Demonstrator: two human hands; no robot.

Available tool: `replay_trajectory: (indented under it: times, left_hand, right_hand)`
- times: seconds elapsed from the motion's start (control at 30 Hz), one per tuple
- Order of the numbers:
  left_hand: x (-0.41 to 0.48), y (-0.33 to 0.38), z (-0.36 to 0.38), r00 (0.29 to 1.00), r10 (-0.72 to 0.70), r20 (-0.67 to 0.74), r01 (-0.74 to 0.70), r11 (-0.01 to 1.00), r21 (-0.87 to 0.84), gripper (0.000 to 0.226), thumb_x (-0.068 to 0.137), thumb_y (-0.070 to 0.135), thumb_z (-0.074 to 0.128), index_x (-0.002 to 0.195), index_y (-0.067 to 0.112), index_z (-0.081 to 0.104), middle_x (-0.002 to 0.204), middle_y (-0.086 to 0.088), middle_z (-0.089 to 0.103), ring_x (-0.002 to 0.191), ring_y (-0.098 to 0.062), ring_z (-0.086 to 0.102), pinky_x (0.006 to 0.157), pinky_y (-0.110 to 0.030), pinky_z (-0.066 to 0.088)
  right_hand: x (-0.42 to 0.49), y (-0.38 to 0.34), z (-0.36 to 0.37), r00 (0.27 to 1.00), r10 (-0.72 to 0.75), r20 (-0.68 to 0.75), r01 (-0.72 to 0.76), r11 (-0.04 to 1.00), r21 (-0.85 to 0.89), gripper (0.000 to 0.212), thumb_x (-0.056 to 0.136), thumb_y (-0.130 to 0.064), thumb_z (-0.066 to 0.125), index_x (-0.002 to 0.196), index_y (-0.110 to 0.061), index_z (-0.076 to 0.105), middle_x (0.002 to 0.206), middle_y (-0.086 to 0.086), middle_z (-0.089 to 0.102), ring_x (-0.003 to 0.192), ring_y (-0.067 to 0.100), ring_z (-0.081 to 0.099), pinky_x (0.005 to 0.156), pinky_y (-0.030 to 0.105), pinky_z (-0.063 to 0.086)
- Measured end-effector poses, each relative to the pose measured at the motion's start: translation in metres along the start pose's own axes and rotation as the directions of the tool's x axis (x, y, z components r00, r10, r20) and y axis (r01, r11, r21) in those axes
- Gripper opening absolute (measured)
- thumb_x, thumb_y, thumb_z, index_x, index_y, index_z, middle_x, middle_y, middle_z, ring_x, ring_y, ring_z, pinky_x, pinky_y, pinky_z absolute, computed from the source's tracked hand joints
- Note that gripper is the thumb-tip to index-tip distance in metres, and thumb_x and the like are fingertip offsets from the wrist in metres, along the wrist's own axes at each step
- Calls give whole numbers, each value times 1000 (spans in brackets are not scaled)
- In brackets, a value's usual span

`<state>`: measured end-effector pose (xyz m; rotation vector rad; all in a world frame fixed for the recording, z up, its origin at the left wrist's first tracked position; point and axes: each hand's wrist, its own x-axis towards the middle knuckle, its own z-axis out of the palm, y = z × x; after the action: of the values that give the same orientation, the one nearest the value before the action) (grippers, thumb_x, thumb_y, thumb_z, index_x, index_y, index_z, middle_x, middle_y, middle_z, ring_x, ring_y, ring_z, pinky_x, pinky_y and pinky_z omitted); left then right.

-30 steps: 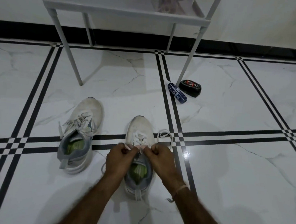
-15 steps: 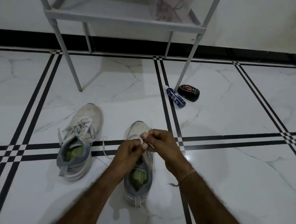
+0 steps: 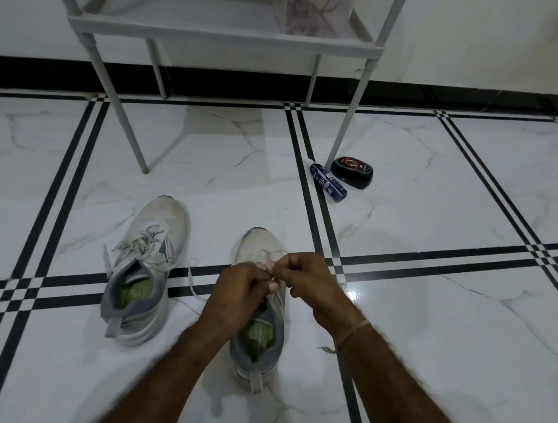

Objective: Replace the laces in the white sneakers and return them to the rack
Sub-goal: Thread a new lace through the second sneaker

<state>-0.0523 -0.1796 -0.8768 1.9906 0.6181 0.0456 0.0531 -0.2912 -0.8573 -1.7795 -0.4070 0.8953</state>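
Two white sneakers with grey heels and green insoles stand on the marble floor, toes pointing away from me. The left sneaker (image 3: 145, 268) has loose white laces spilling over its side. Over the tongue of the right sneaker (image 3: 256, 325) both my hands meet. My left hand (image 3: 237, 289) and my right hand (image 3: 309, 282) each pinch the white lace (image 3: 269, 255) of this shoe, fingertips close together. One lace end (image 3: 191, 279) trails on the floor to the shoe's left. The grey rack (image 3: 217, 32) stands ahead against the wall.
A dark blue tube (image 3: 327, 182) and a black shoe-polish sponge case (image 3: 352, 172) lie by the rack's front right leg (image 3: 350, 117). A clear box with a red lid (image 3: 318, 12) sits on the rack's shelf. Black skirting runs along the white wall.
My hands rose from the shoe's eyelets and came together over the tongue, drawing the lace up. The lace loop on the shoe's right side is gone. The view tilted slightly upward.
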Motion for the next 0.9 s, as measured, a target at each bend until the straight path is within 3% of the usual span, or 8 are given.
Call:
replay_trajectory:
  times: [0.13,0.23,0.47,0.57,0.67,0.77,0.83,0.9]
  left_hand:
    - [-1,-3,-2,981,-189,-49,150,887,-437,15,92,3,70,101,10,79,87,-7,79,79,-23,77,69,-24,61]
    - [-2,-7,-8,978,-208,22,184,807,-562,23,91,-4,66,111,3,75,96,-13,79,86,-24,77,77,-25,62]
    - [-4,-3,-4,968,-250,-2,185,721,-667,19,88,0,71,102,11,77,87,-8,79,75,-15,74,66,-19,56]
    - [-1,-8,-2,953,-248,-175,101,803,-588,14,85,2,76,96,8,73,70,-5,74,71,-20,74,66,-26,57]
    - [4,-22,-3,950,6,-313,-48,991,-125,14,84,11,78,79,22,72,66,4,71,65,-16,70,62,-29,54]
    - [7,-34,-11,998,37,-54,-36,999,12,22,88,26,76,66,27,72,65,12,71,63,-3,64,65,-27,49]
    - [7,-31,-16,984,-106,147,138,963,-230,25,94,33,71,76,17,78,74,5,71,71,-8,61,73,-28,45]
    - [7,-21,-17,918,-292,270,383,828,-409,30,96,36,66,90,10,78,78,-3,68,71,-10,57,73,-28,43]
  right_hand:
    - [7,5,-3,993,72,-95,-50,975,214,20,95,-19,72,79,-7,69,64,-2,62,58,7,51,55,22,44]
    - [11,5,-4,988,125,-89,-77,907,414,18,95,-15,72,78,-10,68,73,5,65,61,10,55,57,22,48]
    - [-2,25,4,994,103,-22,-97,977,192,16,100,-20,66,111,-8,69,86,-1,74,66,5,61,57,18,45]
    - [-11,34,10,996,14,89,-26,990,140,26,91,-5,75,116,-8,66,85,2,73,79,5,70,66,16,52]
    - [-10,35,8,998,-44,35,40,993,107,32,85,3,77,111,-5,62,78,6,70,80,10,70,75,22,57]
    - [-10,39,5,998,-52,-26,55,991,122,28,84,5,77,102,-3,57,77,11,66,80,15,68,75,26,59]
    - [-10,45,7,995,-71,-70,79,989,128,22,85,5,76,96,1,57,79,15,65,79,17,67,73,28,59]
    - [-12,48,9,986,-133,-104,146,982,122,12,90,-2,74,93,3,63,85,19,69,80,16,68,74,28,57]
